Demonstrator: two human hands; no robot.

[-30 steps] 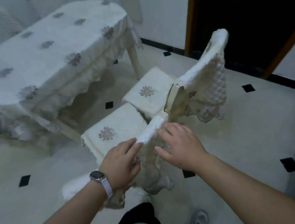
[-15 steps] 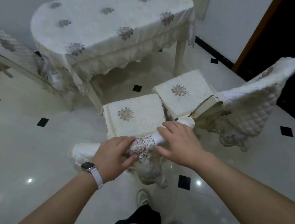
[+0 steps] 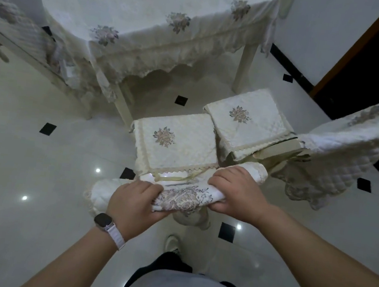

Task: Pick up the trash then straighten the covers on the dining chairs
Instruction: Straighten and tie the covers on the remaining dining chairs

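The straightening step is judged in hand: the backrest cover, bunched atop the nearer dining chair, is gripped by curled fingers of the left hand and right hand, and is next, it appears, to be drawn down evenly.

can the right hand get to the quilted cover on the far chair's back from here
Probably yes: nothing stands between the right hand and that white quilted chair-back cover, but it grips the near embroidered cover now.
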